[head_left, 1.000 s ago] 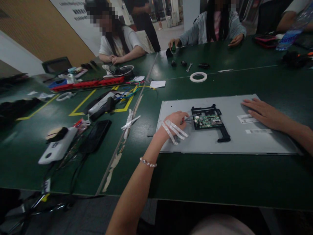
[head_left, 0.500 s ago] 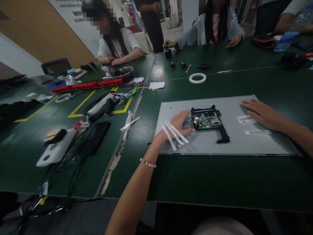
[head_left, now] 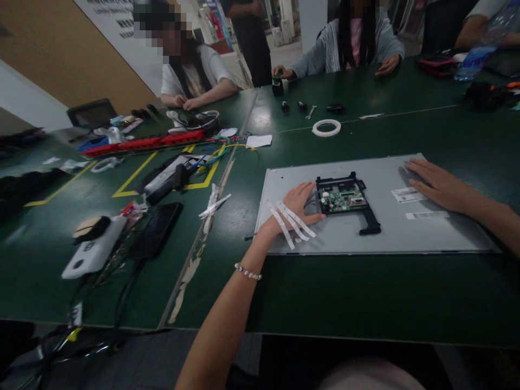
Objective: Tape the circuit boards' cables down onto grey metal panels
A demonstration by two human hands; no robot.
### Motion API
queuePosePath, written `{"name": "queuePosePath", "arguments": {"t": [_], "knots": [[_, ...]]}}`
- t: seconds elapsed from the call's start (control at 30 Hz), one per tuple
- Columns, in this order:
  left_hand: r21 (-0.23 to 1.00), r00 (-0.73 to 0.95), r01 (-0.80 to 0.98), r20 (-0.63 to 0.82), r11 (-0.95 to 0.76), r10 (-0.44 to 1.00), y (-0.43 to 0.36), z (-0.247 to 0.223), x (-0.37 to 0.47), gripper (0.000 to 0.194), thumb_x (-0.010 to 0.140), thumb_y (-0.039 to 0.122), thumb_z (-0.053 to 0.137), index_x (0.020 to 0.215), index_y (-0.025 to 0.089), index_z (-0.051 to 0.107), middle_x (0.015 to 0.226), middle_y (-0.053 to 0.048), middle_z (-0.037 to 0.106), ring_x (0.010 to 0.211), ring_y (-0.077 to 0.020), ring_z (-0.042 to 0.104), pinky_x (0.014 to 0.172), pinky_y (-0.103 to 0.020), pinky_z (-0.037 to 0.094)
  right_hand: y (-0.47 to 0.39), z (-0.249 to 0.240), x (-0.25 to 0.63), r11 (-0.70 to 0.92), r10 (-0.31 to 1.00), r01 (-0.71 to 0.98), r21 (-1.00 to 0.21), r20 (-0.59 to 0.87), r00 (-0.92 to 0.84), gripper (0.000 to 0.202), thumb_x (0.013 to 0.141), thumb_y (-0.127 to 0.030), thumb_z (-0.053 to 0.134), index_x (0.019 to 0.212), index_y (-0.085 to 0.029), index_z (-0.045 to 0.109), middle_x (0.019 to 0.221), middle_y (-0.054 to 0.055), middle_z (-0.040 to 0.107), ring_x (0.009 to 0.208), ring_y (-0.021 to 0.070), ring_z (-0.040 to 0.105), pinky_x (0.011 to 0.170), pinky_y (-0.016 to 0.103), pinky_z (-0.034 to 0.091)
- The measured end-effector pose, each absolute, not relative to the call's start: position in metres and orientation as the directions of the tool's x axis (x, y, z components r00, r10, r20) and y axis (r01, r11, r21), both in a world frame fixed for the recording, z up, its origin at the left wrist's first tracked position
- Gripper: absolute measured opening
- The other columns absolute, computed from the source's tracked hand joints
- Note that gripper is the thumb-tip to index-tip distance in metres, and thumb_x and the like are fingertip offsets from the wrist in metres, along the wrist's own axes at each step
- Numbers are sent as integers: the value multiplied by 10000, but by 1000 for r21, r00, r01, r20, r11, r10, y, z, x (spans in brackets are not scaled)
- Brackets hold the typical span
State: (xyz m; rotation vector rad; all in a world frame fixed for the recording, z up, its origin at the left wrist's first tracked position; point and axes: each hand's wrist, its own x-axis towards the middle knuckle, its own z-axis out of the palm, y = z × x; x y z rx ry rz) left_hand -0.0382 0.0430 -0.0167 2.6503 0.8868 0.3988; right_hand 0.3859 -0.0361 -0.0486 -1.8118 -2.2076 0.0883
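A flat grey metal panel (head_left: 390, 179) lies on the green table in front of me. On it sits a black plastic bracket (head_left: 370, 221) that frames a green circuit board (head_left: 343, 201). My left hand (head_left: 296, 206) rests open at the bracket's left side, its thumb and fingers apart beside the frame. Several white tape strips (head_left: 298, 221) stick to the back of that hand and hang off it. On the panel's right part my right hand (head_left: 439, 184) lies flat with fingers stretched, near two white labels (head_left: 408, 195).
Beyond the panel lie a roll of white tape (head_left: 326, 128), a small wrench (head_left: 311, 112) and dark small parts. To the left are a black phone (head_left: 157, 230), a white power bank (head_left: 95, 252) and a red strip (head_left: 142, 143). Several people sit or stand across the table.
My right hand has shifted very slightly on the panel, and the view has moved a little. A person across the table has moved a hand slightly at a small black box. My left hand stays put.
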Motion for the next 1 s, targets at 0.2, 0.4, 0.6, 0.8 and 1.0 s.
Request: {"name": "queuePosePath", "arguments": {"t": [0.2, 0.4, 0.6, 0.8, 1.0], "knots": [[343, 762, 545, 178, -765, 622, 43, -20, -38, 824, 770, 629, 552, 1402, 142, 346, 1472, -167, 342, 1377, -300, 297, 1116, -472, 271, -31, -58, 394, 148, 978, 978, -146, 171, -122, 665, 919, -519, 241, 1421, -109, 390, 1484, 108, 279, 1381, 241, 223, 1162, 356, 150], [346, 746, 568, 168, -747, 645, 42, -20, -34, 798, 769, 601, 570, 1393, 146, 369, 1460, -170, 361, 1368, -308, 311, 1104, -483, 283, -31, -61, 397, -52, 989, 993, -110, 132, 66, 744, 896, -609, 242, 1405, -95, 414, 1442, 146, 346, 1332, 298, 309, 1108, 435, 267], [363, 731, 571, 181, -736, 658, 41, -22, -32, 808, 754, 604, 585, 1389, 147, 381, 1457, -171, 364, 1366, -322, 309, 1101, -493, 281, -33, -51, 389, -97, 986, 983, -157, 116, 116, 682, 906, -582, 273, 1382, -120, 433, 1418, 151, 378, 1284, 289, 378, 1050, 450, 338], [381, 736, 571, 154, -727, 659, 42, -22, -33, 781, 774, 582, 575, 1409, 188, 350, 1473, -147, 343, 1374, -330, 287, 1097, -521, 271, -33, -52, 390, -53, 991, 981, -185, 114, 75, 677, 922, -555, 249, 1401, -106, 412, 1442, 160, 338, 1318, 272, 334, 1087, 417, 287], [380, 726, 595, 123, -708, 676, 38, -17, -30, 799, 762, 585, 577, 1400, 160, 352, 1466, -158, 352, 1379, -330, 274, 1106, -512, 255, -42, -51, 391, 5, 982, 973, -231, 186, 39, 619, 914, -473, 313, 1366, -73, 449, 1381, 166, 425, 1289, 249, 375, 1102, 348, 268]]}}
